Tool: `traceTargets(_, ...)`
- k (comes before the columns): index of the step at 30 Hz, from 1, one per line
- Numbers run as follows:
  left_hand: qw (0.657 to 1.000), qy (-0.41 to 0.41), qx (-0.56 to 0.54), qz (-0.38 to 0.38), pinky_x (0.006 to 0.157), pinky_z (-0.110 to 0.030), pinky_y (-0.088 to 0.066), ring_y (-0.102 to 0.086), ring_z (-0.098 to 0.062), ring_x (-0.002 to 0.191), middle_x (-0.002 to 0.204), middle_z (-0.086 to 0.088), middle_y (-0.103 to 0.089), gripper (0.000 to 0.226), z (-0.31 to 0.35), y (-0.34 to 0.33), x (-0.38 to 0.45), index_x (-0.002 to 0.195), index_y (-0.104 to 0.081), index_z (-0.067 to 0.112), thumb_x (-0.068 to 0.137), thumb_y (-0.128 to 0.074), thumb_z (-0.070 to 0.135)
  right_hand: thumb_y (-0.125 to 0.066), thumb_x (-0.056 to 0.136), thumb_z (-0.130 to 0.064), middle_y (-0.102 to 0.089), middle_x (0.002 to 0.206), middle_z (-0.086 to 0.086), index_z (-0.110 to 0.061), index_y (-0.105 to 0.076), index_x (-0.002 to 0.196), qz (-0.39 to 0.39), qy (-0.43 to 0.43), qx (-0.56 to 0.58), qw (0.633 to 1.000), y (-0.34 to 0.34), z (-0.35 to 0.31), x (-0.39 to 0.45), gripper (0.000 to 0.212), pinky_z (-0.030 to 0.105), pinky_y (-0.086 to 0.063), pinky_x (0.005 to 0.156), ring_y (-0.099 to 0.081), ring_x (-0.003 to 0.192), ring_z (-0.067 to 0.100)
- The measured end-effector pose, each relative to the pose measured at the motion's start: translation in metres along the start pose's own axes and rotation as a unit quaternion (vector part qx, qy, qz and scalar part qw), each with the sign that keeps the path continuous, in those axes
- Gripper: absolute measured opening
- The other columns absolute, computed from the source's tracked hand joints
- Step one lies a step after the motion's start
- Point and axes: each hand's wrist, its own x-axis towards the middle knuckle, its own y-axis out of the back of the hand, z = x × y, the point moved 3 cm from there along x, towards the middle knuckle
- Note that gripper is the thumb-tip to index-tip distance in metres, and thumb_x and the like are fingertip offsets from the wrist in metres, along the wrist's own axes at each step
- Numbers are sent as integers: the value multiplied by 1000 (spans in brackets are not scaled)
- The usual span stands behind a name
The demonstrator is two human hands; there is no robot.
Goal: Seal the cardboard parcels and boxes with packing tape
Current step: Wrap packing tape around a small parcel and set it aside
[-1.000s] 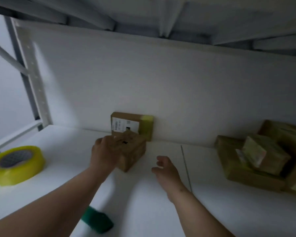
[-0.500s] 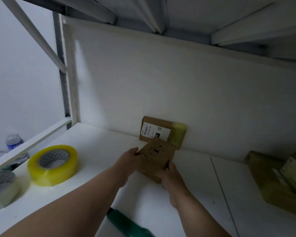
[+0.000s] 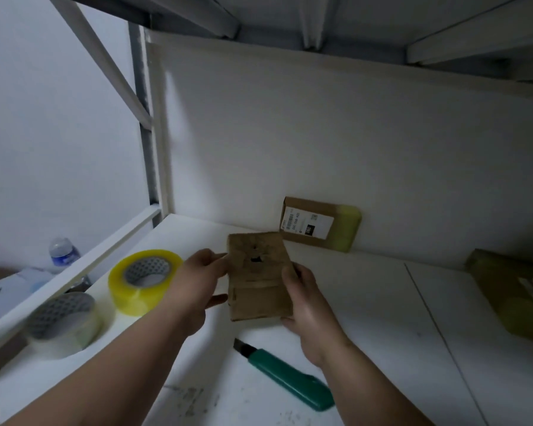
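Both hands are holding a small brown box (image 3: 259, 276) up just above the white desk (image 3: 366, 302). The left hand (image 3: 197, 281) is pressing its fingers and thumb on the box's left edge. The right hand (image 3: 308, 305) is wrapping around the right edge and the bottom corner. Both arms are reaching forward from low down, with the wrists bent a little toward each other.

I am seeing a dark torn hole near the top of the box face. I think the person is looking it over and turning it to find where the tape should go. To do this well, the flaps should be pushed flat and shut first, and the tape should cover the hole and the seam.

A yellow tape roll (image 3: 143, 281) is lying flat on the desk just left of the left hand, easy to reach. A clear tape roll (image 3: 63, 322) is sitting nearer the left edge. A green knife (image 3: 285, 375) is lying on the desk below the box. Another box with a white label (image 3: 319, 222) is leaning on the back wall, already showing yellow tape on one end. More taped parcels (image 3: 511, 290) are piling up at the far right.
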Motion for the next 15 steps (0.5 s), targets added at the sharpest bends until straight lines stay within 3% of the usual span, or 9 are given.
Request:
traceTargets(3, 1000, -3, -3, -26, 85, -46, -58, -65, -20, 104, 114, -4, -67, 14, 0, 29, -12, 105, -58, 12, 93, -64, 14, -51, 96, -51, -65, 124, -8, -43, -54, 121, 13, 9, 48, 999, -29, 1, -17, 26, 44, -48, 103, -61, 115, 15)
traceTargets(6, 999, -20, 2, -33, 95, -46, -52, -62, -17, 104, 114, 3, -59, 40, -1, 67, -26, 125, -51, 28, 91, -68, 14, -50, 101, -36, -70, 117, -2, -33, -58, 123, 10, -12, 117, 993, -61, 2, -36, 24, 46, -53, 96, -66, 108, 19)
traceTargets(9, 998, -37, 30, -32, 94, -42, -50, -62, -17, 93, 105, 1, -58, 49, -4, 107, -30, 132, -43, 38, 92, -67, 23, -47, 101, -28, -73, 114, 1, -23, -59, 126, 18, -8, 146, 989, -84, 7, -53, 27, 50, -48, 102, -66, 110, 20)
traceTargets(11, 997, -44, 56, -36, 87, -39, -51, -59, -17, 80, 97, 0, -61, 34, -9, 126, -33, 125, -51, 36, 94, -63, 27, -47, 101, -25, -73, 113, 2, -20, -61, 123, 26, -15, 145, 989, -95, 14, -66, 27, 50, -46, 104, -64, 113, 21)
traceTargets(13, 992, -58, 107, -24, 79, -37, -49, -57, -17, 76, 88, 0, -65, 7, -14, 140, -39, 101, -64, 27, 95, -62, 30, -45, 102, -22, -72, 114, 7, -16, -64, 120, 29, -29, 142, 989, -101, 22, -76, 27, 51, -45, 105, -63, 114, 25)
traceTargets(15, 983, -86, 161, 0, 68, -34, -45, -56, -13, 67, 73, -2, -63, 23, -18, 152, -45, 78, -63, 15, 94, -62, 31, -43, 103, -20, -72, 113, 10, -12, -66, 117, 38, -42, 124, 991, -102, 28, -81, 28, 52, -44, 106, -63, 114, 28)
